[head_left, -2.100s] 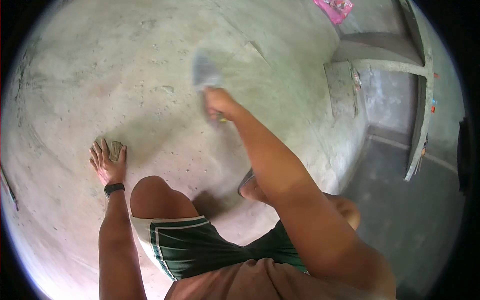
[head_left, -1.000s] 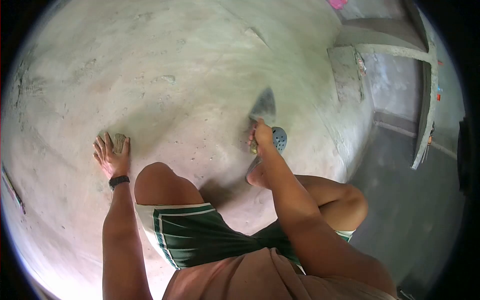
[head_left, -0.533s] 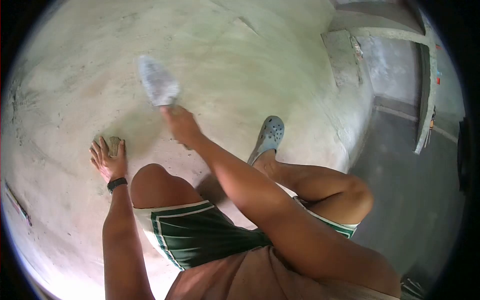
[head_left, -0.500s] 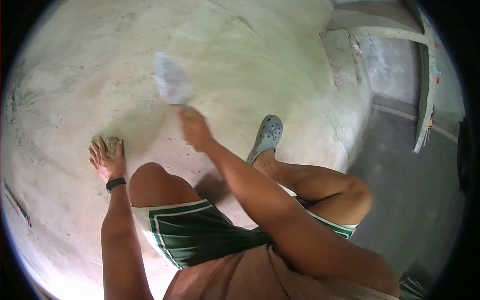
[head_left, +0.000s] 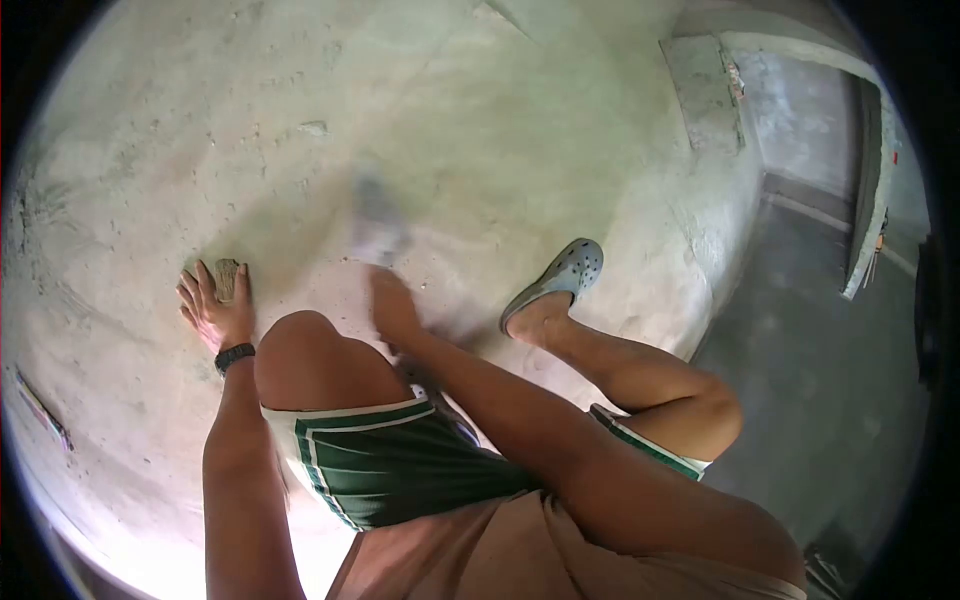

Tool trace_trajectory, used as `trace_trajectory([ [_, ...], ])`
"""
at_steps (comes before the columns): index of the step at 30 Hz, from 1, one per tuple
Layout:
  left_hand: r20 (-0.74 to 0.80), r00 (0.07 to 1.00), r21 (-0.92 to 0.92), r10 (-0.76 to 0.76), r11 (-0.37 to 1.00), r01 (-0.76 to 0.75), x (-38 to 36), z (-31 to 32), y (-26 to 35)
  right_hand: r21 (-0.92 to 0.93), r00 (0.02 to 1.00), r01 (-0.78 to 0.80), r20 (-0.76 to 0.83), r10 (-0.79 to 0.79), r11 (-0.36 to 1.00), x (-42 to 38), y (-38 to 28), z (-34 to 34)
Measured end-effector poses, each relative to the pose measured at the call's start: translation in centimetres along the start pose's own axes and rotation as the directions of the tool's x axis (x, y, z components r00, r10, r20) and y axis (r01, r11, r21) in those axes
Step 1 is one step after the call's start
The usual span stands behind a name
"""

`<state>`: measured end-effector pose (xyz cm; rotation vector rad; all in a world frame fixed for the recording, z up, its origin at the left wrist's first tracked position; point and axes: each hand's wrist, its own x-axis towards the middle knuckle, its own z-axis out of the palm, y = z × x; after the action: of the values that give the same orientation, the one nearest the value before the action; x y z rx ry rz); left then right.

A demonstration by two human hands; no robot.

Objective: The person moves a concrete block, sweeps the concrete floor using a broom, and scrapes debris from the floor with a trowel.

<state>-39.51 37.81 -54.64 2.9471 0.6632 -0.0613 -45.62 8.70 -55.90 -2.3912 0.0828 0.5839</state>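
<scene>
In the head view my left hand (head_left: 222, 312) rests on the pale cement floor (head_left: 130, 230) with its fingers spread. A small brownish lump (head_left: 228, 280) lies between its thumb and forefinger. My right hand (head_left: 394, 308) is wrapped round the handle of a trowel, just beyond my bent knee. The trowel's metal blade (head_left: 378, 225) is smeared by motion and points away from me, close over the floor. Its handle is mostly hidden in my fist. A small flake (head_left: 314, 128) and other crumbs lie on the floor beyond the blade.
My foot in a grey clog (head_left: 570, 272) stands on the floor right of the trowel. At the right, the light surface ends at an edge beside a darker grey floor (head_left: 790, 380). A concrete ledge (head_left: 705, 95) and an opening stand at the upper right. A thin coloured strip (head_left: 42, 410) lies far left.
My right hand has drawn the trowel back toward my knee, and a flake shows on the floor where the blade was. My left hand stays on the floor. The view has shifted slightly.
</scene>
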Motion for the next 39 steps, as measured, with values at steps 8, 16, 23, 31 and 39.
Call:
trace_trajectory([
  [8,-0.006,1.0,-0.025,-0.002,1.0,0.002,0.2,0.5,-0.4,0.335,0.99,0.057,-0.138,-0.011,0.941,6.6,-4.4,-8.6],
  [16,-0.015,1.0,-0.025,0.001,1.0,-0.001,-0.1,0.1,-0.4,0.708,0.495,-0.591,-0.061,0.867,0.387,-3.3,11.6,-20.0],
  [23,0.011,1.0,0.014,-0.006,1.0,0.006,0.2,0.8,-0.7,0.317,0.885,-0.465,0.146,0.442,0.827,3.5,-3.4,-8.2],
  [31,0.021,1.0,-0.022,-0.019,1.0,0.019,0.1,0.7,-1.1,0.434,0.83,-0.372,-0.241,0.504,0.82,-6.2,7.0,-9.5],
  [39,0.017,1.0,-0.013,-0.018,1.0,0.018,0.4,0.4,-0.9,-0.03,0.997,0.057,-0.058,-0.058,0.998,-9.8,0.7,1.9],
])
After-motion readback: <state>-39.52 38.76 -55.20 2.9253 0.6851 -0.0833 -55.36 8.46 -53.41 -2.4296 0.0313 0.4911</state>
